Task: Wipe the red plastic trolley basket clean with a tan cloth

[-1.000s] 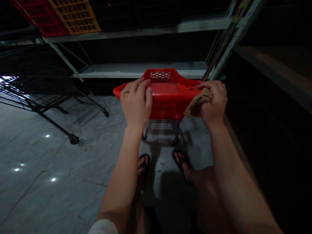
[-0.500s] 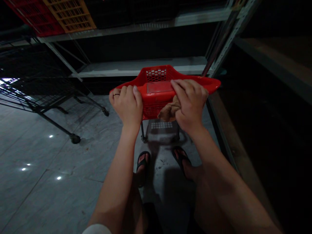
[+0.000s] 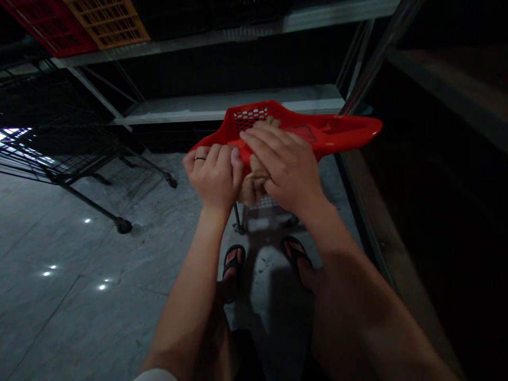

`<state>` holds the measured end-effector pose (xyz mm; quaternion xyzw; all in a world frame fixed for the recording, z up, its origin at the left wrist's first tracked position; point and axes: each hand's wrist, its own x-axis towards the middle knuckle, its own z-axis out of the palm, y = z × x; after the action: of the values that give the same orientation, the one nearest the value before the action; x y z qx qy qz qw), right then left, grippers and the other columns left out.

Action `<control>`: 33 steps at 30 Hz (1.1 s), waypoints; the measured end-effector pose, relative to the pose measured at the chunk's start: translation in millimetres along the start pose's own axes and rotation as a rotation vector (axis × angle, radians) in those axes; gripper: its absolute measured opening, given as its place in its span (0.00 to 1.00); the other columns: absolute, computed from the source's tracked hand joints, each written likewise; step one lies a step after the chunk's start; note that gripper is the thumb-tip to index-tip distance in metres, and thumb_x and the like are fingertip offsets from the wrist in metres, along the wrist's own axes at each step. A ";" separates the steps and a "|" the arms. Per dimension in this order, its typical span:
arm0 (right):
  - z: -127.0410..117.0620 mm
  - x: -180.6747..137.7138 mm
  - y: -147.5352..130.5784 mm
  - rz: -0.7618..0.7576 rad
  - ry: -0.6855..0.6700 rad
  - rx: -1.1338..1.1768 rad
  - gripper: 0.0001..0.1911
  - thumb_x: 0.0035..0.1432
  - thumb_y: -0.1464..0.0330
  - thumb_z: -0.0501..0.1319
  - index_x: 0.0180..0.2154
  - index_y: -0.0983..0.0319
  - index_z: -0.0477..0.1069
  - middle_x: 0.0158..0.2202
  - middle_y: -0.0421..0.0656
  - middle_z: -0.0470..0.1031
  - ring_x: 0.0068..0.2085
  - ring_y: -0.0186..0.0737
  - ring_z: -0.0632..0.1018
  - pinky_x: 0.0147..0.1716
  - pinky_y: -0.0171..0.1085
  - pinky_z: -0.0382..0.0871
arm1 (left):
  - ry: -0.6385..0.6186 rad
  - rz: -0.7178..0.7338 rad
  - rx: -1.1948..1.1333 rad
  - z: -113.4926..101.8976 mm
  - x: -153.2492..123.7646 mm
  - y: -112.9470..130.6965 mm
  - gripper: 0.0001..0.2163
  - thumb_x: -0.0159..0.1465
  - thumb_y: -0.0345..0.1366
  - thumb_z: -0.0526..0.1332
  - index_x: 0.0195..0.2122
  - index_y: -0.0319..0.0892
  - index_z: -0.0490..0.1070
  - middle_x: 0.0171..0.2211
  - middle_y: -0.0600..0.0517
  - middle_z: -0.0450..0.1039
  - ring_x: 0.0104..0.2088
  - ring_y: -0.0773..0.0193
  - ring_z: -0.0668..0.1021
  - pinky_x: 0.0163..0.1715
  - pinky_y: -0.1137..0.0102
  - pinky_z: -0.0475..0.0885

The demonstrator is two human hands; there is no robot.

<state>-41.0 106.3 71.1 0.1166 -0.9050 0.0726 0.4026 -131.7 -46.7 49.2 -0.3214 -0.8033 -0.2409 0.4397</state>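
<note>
A small red plastic shopping cart (image 3: 349,135) stands in front of me, its handle crosswise under my hands. My left hand (image 3: 214,174) is closed round the left part of the handle, thumb up. In my right hand (image 3: 288,166) is a crumpled brown cloth (image 3: 254,182), pressed over the middle of the handle; folds of it show above and below the fingers. The two hands are close together. To the right of my right hand the handle is bare, with a flat label panel (image 3: 304,133) on it.
A dark wire cart (image 3: 79,169) stands on the left. Behind is a metal rack (image 3: 238,106) with a red crate (image 3: 51,26) and a yellow crate (image 3: 107,24) on top. A ledge (image 3: 381,238) runs along the right. My sandalled feet (image 3: 234,259) are on the grey tile floor.
My right hand has slid left along the handle with the cloth, close to my left hand. The red cart has turned slightly, its right end swinging right and up in view.
</note>
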 end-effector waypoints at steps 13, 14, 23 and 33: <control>-39.3 -59.8 81.7 0.312 0.197 -0.226 0.23 0.64 0.67 0.56 0.57 0.62 0.80 0.54 0.54 0.85 0.59 0.59 0.81 0.58 0.57 0.72 | -0.034 -0.017 -0.112 3.8 -0.7 -12.5 0.20 0.80 0.44 0.48 0.40 0.47 0.79 0.38 0.44 0.83 0.42 0.48 0.75 0.54 0.49 0.60; -37.7 -61.1 83.1 0.315 0.219 -0.224 0.22 0.64 0.68 0.57 0.56 0.63 0.80 0.55 0.54 0.85 0.60 0.59 0.80 0.60 0.57 0.72 | -0.030 -0.020 -0.117 3.7 -0.8 -11.8 0.20 0.80 0.44 0.48 0.40 0.47 0.79 0.38 0.44 0.83 0.42 0.48 0.75 0.54 0.49 0.60; -4.9 -45.5 35.9 0.254 0.331 -0.049 0.19 0.68 0.75 0.55 0.58 0.60 0.70 0.62 0.51 0.81 0.68 0.51 0.76 0.74 0.61 0.62 | 0.067 -0.112 -0.079 7.7 -3.3 -5.6 0.18 0.78 0.41 0.50 0.35 0.48 0.75 0.33 0.47 0.80 0.38 0.52 0.74 0.55 0.49 0.62; 3.2 -29.1 5.2 0.128 0.212 -0.012 0.22 0.73 0.73 0.56 0.64 0.52 0.67 0.66 0.40 0.80 0.71 0.49 0.77 0.71 0.61 0.69 | -0.064 -0.148 -0.182 1.6 -2.6 -15.8 0.15 0.77 0.40 0.53 0.39 0.48 0.78 0.40 0.46 0.82 0.47 0.47 0.79 0.62 0.48 0.61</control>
<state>-25.8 115.0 47.1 0.0480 -0.8633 0.1045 0.4913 -143.1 -57.1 44.5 -0.3075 -0.8133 -0.3342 0.3637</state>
